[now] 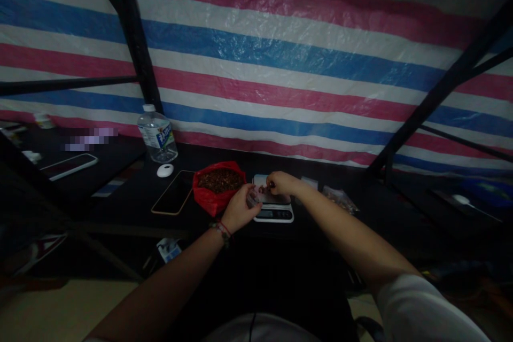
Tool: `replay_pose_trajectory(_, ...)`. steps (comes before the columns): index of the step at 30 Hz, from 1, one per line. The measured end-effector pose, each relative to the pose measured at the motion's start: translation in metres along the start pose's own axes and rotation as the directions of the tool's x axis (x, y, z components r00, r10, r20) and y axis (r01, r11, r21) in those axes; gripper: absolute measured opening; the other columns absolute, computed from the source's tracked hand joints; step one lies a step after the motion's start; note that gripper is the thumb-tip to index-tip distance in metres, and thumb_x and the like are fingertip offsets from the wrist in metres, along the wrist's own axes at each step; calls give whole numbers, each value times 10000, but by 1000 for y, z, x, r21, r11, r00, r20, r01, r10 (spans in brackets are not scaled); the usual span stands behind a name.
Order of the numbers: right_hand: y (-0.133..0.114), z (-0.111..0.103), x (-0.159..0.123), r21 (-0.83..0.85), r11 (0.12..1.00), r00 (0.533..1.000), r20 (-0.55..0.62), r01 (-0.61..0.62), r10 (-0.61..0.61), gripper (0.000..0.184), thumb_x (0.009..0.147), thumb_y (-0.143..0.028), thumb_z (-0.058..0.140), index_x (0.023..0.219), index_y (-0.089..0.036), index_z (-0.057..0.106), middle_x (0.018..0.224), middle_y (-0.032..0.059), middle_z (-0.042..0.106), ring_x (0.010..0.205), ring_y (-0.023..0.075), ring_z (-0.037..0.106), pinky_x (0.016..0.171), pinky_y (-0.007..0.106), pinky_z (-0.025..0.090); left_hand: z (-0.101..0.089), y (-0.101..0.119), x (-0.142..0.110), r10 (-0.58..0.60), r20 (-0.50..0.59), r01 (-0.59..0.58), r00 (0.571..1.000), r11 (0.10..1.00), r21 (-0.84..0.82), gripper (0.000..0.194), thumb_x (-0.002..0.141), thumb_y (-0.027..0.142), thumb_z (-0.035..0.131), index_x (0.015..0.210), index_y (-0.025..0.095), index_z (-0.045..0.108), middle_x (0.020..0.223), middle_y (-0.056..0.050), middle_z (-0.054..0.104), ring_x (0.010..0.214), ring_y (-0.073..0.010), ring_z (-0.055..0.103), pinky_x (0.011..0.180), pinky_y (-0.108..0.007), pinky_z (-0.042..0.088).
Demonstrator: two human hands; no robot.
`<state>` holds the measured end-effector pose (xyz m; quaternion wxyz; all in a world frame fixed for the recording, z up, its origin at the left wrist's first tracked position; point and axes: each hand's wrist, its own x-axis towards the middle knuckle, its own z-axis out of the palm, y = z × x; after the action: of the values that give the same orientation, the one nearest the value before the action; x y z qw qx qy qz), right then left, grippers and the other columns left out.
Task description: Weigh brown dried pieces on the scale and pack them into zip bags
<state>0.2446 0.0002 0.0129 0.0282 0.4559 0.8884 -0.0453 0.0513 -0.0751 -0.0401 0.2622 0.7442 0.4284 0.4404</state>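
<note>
A white digital kitchen scale [274,215] with a metal top lies on the black desk in front of me. My left hand [239,208] is at its left edge, fingers closed around a small clear plastic bag [253,197]. Over the scale's top, my right hand [281,184] has its fingers bent together in a pinch. What they hold is too small and dark to make out. A few small brown pieces [262,189] show between the two hands. Just left of my left hand stands an opened red plastic bag [208,204] full of small brown bits [219,179].
Beside the red bag lies a phone [173,193], with a white oval object [165,170] and a large clear bottle [158,136] behind it. Small filled clear bags [340,199] lie right of the scale. Dark metal posts [430,101] slant before a striped sheet [280,64].
</note>
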Motion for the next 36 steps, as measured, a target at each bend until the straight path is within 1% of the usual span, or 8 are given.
replay_pose_trajectory(5, 1, -3, -3, 28, 999, 999, -50, 16, -15, 197, 707, -164, 595, 871, -142, 702, 828, 78, 680, 747, 169, 593, 647, 235, 391, 1, -1, 0, -32, -15, 32, 999, 999, -2, 436, 705, 231, 642, 1113, 164, 507, 975, -51, 617, 878, -181, 601, 825, -339, 478)
replay_pose_trajectory(10, -4, -18, -9, 184, 982, 993, -120, 33, -11, 178, 708, -149, 610, 871, -131, 677, 826, 53, 647, 712, 138, 563, 635, 222, 396, 2, -2, 1, -57, -11, 58, 998, 998, 10, 519, 692, 260, 665, 1167, 164, 482, 1055, -71, 605, 942, -201, 592, 869, -353, 464)
replay_pose_trajectory(13, -20, -26, -14, 250, 959, 979, -187, 132, -86, 190, 716, -130, 602, 896, -138, 662, 834, 35, 618, 715, 121, 544, 651, 218, 398, 2, -1, 3, -71, -16, 72, 997, 997, 19, 528, 684, 264, 674, 1168, 168, 484, 1079, -80, 604, 972, -216, 588, 882, -363, 458)
replay_pose_trajectory(16, -43, -28, -18, 224, 946, 958, -218, 234, -186, 181, 720, -125, 604, 891, -152, 657, 853, 29, 595, 758, 123, 535, 675, 221, 395, 3, 1, 4, -67, 6, 68, 998, 998, -1, 404, 691, 230, 653, 1071, 169, 528, 1007, -65, 625, 919, -209, 604, 825, -345, 476)
replay_pose_trajectory(21, -66, -28, -19, 177, 948, 951, -208, 266, -228, 155, 741, -135, 604, 874, -162, 679, 836, 27, 593, 744, 123, 539, 680, 222, 394, 6, -2, 5, -64, -5, 64, 998, 998, -21, 303, 671, 162, 624, 962, 160, 538, 922, -44, 631, 842, -188, 614, 748, -309, 478)
replay_pose_trajectory(27, -67, -28, -18, 259, 924, 948, -220, 282, -228, 203, 774, -158, 602, 951, -191, 696, 885, 23, 673, 803, 143, 604, 723, 232, 417, 4, -6, 5, -80, -23, 79, 996, 996, -43, 298, 687, 186, 619, 968, 168, 519, 927, -31, 619, 834, -178, 612, 740, -299, 478)
replay_pose_trajectory(32, -72, -20, -18, 279, 896, 929, -240, 344, -282, 186, 807, -130, 550, 899, -163, 708, 947, 45, 689, 891, 152, 616, 814, 245, 429, 1, -3, 4, -89, -40, 87, 995, 995, -52, 283, 673, 190, 626, 931, 175, 510, 864, -2, 605, 787, -164, 600, 690, -271, 469)
replay_pose_trajectory(36, -70, -21, -20, 358, 870, 916, -335, 339, -219, 222, 817, -93, 510, 914, -170, 694, 969, 40, 675, 912, 139, 603, 834, 251, 438, 3, -1, 4, -110, -50, 107, 993, 992, -68, 248, 709, 233, 622, 923, 176, 511, 858, -4, 598, 777, -158, 593, 674, -266, 467)
